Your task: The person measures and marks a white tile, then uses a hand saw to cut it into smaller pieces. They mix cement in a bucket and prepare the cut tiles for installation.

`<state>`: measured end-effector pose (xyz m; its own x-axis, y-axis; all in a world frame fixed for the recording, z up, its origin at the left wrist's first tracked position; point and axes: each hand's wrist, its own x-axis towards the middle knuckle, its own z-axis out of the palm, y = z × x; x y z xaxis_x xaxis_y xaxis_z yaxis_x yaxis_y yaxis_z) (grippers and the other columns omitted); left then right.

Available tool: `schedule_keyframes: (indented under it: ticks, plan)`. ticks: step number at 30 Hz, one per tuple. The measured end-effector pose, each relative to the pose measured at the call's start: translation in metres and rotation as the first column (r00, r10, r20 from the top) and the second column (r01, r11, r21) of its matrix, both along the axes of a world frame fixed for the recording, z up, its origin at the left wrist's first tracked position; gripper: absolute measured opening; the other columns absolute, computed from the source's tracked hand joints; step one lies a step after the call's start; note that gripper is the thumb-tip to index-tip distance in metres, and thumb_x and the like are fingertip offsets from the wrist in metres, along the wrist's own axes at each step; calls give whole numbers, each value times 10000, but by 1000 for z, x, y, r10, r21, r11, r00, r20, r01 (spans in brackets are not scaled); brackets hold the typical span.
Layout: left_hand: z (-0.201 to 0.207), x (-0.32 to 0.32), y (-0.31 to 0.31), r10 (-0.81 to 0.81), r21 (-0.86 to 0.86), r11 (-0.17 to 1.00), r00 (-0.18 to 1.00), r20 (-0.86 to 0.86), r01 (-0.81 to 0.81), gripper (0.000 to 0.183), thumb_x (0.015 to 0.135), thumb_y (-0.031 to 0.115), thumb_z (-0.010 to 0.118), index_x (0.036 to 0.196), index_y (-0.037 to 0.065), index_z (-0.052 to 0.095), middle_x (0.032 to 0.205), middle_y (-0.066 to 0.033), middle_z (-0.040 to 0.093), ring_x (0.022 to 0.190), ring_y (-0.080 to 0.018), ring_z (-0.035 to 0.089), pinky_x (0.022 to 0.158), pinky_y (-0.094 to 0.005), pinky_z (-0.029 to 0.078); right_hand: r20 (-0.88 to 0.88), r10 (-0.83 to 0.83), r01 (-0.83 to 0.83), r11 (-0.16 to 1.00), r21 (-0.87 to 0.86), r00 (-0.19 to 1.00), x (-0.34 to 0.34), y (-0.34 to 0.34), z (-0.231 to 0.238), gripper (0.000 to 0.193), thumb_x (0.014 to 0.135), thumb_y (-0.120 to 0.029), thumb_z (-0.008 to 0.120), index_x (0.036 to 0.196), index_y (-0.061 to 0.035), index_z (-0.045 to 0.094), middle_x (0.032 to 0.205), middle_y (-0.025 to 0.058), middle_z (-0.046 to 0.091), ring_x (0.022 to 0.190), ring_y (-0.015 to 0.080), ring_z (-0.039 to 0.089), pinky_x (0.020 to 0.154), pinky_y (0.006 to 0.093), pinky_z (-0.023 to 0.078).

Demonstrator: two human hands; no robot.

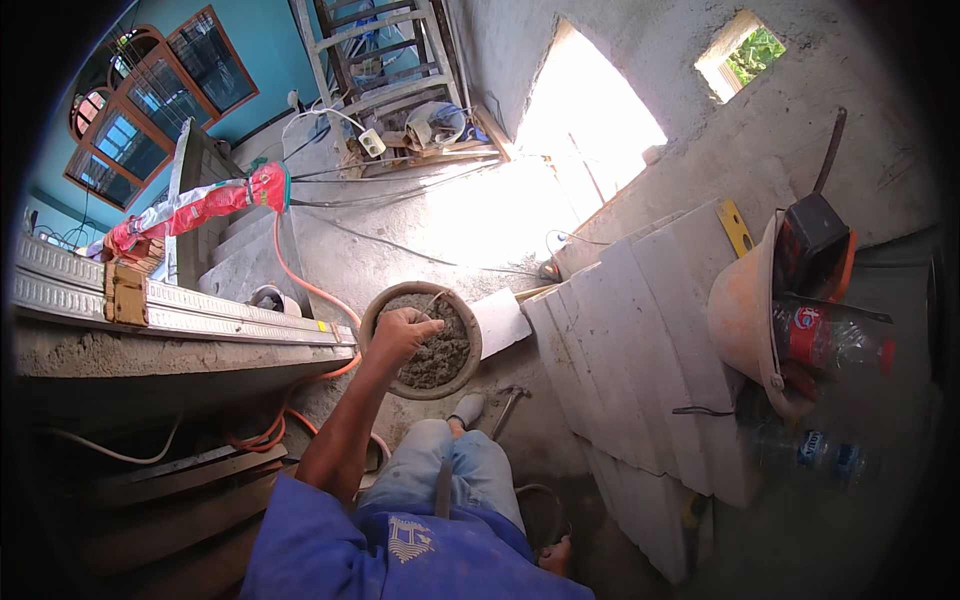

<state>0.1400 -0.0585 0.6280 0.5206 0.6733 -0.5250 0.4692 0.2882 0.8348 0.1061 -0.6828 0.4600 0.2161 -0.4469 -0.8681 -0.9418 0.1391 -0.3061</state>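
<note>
My left hand (403,330) reaches down over the near left rim of a round, shallow pan (375,310) that sits on the bare concrete floor (380,250) just ahead of my shoe. The pan is full of wet grey mortar (440,355), coarse and lumpy. My fingers are curled shut around the handle of a trowel (436,300), whose thin metal end pokes into the mix toward the far rim. My right hand is out of sight. A flat white tile piece (500,322) lies touching the pan's right edge, and a hammer (510,403) rests on the floor near my foot. An orange hose (300,285) snakes along the floor left of the pan. To the right stands a stack of pale, smooth blocks (640,340), with an orange bucket (745,315) beside it. At my left runs a ribbed metal straightedge (200,312) on a rough wall top.
</note>
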Motion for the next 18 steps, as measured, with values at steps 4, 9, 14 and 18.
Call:
schedule_keyframes:
  ticks: [4,9,14,18]
  plan:
    - [4,64,48,-55,0,998,998,1,55,261,851,228,789,936,-12,730,781,-15,651,660,-80,536,611,-261,429,73,-51,44,995,86,996,36,26,-2,486,1010,-500,513,704,-172,327,550,-1,253,415,172,270,464,417,370]
    - [-11,140,116,-87,27,996,996,10,87,225,853,216,780,912,6,724,783,-24,665,683,-89,567,624,-258,442,210,76,-80,997,9,975,80,112,26,410,1027,-358,554,721,-139,390,534,0,326,422,158,340,456,363,392]
    - [-98,219,191,-173,19,985,985,-12,174,207,838,192,775,905,5,713,787,-37,671,706,-102,586,639,-277,462,245,162,-150,986,-67,956,127,218,22,410,1019,-327,577,697,-115,438,515,6,375,418,149,376,451,349,407]
    - [-189,298,219,-277,2,961,958,-74,278,253,752,207,785,837,-12,692,736,-102,667,677,-160,611,640,-324,497,171,282,-248,948,-198,944,140,273,40,437,1009,-329,606,663,-114,449,490,6,378,396,139,372,436,343,412]
